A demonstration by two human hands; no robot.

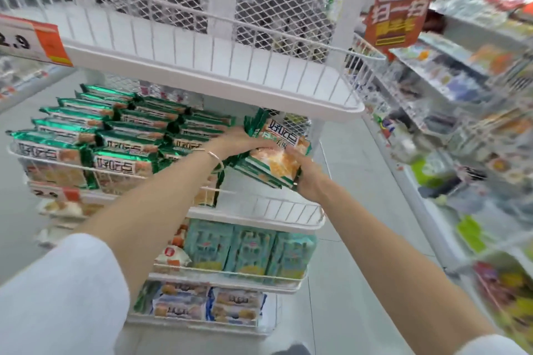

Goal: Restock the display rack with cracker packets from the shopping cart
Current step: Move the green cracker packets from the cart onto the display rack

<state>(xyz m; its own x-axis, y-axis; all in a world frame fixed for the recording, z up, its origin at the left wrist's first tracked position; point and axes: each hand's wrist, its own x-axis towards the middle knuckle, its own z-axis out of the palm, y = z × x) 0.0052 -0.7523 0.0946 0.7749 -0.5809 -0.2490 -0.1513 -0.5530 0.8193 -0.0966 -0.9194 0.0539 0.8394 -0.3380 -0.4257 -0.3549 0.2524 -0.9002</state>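
A white wire display rack (259,86) stands in front of me with several tiers. Its second tier holds rows of green cracker packets (121,135) filling the left and middle. Over the bare right end of that tier, both hands hold a small stack of green cracker packets (274,158), tilted. My left hand (239,143) lies on top of the stack with fingers curled over its upper edge. My right hand (307,173) grips the stack's lower right corner from below. The shopping cart is not in view.
The rack's top tier (202,46) holds no packets. Lower tiers hold pale blue packets (248,251) and other snack bags (230,307). A price tag (31,40) hangs at upper left, an orange sign (403,0) at upper right. Store shelves (461,124) line the right.
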